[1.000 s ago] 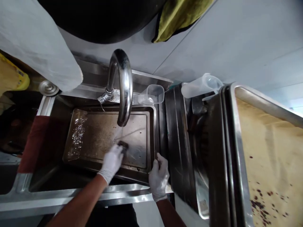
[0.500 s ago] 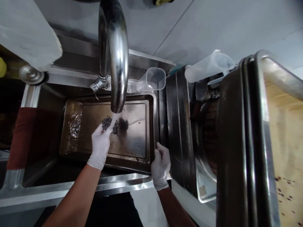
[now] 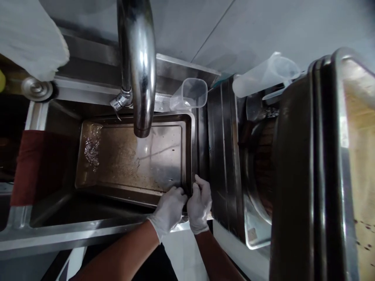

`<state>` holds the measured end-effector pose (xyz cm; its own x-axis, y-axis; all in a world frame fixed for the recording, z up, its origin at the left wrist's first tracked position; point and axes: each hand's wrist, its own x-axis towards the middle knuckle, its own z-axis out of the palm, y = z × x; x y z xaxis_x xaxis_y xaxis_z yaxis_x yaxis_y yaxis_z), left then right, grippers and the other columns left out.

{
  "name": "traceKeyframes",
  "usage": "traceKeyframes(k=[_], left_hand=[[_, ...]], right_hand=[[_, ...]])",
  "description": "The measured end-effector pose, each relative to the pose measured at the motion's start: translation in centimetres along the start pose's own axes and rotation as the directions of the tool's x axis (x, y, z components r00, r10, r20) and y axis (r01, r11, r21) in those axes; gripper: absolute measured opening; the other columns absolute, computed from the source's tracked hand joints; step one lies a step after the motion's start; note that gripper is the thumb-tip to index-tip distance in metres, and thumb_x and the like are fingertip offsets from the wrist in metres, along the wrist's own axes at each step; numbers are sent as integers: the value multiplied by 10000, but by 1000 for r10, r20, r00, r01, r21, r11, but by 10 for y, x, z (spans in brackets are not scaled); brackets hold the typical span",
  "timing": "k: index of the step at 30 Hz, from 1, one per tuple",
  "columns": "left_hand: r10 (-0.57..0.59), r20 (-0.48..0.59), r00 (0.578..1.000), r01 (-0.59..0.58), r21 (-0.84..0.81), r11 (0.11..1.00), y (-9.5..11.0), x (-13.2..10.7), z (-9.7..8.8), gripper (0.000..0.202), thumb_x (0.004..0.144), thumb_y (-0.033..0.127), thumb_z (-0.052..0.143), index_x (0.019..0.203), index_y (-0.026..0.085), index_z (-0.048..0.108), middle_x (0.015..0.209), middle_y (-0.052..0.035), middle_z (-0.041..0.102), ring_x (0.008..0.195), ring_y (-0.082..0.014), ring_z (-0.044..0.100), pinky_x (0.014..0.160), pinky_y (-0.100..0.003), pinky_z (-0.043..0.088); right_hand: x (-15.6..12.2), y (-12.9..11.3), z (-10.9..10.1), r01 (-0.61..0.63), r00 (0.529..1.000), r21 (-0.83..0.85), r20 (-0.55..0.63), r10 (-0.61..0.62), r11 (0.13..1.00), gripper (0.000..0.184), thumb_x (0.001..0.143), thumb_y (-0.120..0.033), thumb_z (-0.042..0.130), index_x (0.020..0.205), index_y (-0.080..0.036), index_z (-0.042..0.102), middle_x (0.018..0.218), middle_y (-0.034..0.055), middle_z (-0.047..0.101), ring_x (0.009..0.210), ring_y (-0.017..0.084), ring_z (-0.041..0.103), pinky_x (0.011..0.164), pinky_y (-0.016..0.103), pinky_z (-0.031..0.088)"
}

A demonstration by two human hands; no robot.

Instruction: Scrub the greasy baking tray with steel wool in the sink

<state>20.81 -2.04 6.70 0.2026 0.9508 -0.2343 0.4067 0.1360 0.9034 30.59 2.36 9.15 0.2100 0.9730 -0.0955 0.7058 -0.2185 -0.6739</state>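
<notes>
A shallow metal baking tray (image 3: pixel 117 156) lies tilted inside the steel sink, with water pooled at its left end. My left hand (image 3: pixel 170 205), in a white glove, presses with curled fingers into the tray's near right corner. The steel wool scourer it held is covered by the fingers and shows nowhere else. My right hand (image 3: pixel 200 203), also gloved, is closed on the tray's right rim near that same corner. Above the tray hangs the curved faucet (image 3: pixel 143 78), its water falling onto the tray's middle.
A clear plastic container (image 3: pixel 193 93) lies behind the tray, and a translucent measuring jug (image 3: pixel 266 76) rests further right. Dark metal trays (image 3: pixel 224 156) stand right of the sink, and a tall stack of trays (image 3: pixel 310 175) rises beyond. A reddish-brown cloth (image 3: pixel 27 168) drapes over the sink's left divider.
My left hand has moved from under the faucet's stream, right and toward me, to the tray's near right corner. The scourer is out of sight. My right hand stays on the rim.
</notes>
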Motion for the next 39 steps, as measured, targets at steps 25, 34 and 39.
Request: traceKeyframes(k=[25, 34, 39], left_hand=[[-312, 241, 919, 198, 404, 893, -48, -51, -72, 314, 909, 183, 537, 1125, 258, 752, 1195, -82, 719, 1096, -226, 667, 980, -345, 541], [-373, 224, 901, 298, 308, 904, -75, -67, -76, 332, 858, 127, 550, 1063, 232, 790, 1137, -89, 758, 1119, -239, 678, 1051, -362, 521], [-363, 237, 901, 283, 314, 906, -74, -75, -84, 351, 861, 117, 532, 1079, 235, 782, 1112, -106, 745, 1077, -236, 677, 1020, -372, 539]], right_hand=[[-2, 6, 6, 109, 992, -63, -53, -112, 992, 379, 1004, -413, 470, 1248, -175, 637, 1202, 124, 716, 1128, 217, 675, 1007, 392, 549], [0, 6, 8, 147, 987, -159, -45, -155, 976, 446, 1024, -412, 442, 1300, -143, 668, 1270, 147, 726, 1187, 233, 676, 1070, 403, 540], [-1, 7, 8, 201, 975, -186, -58, -215, 962, 431, 1027, -384, 451, 1296, -127, 668, 1255, 153, 732, 1157, 229, 690, 1041, 388, 555]])
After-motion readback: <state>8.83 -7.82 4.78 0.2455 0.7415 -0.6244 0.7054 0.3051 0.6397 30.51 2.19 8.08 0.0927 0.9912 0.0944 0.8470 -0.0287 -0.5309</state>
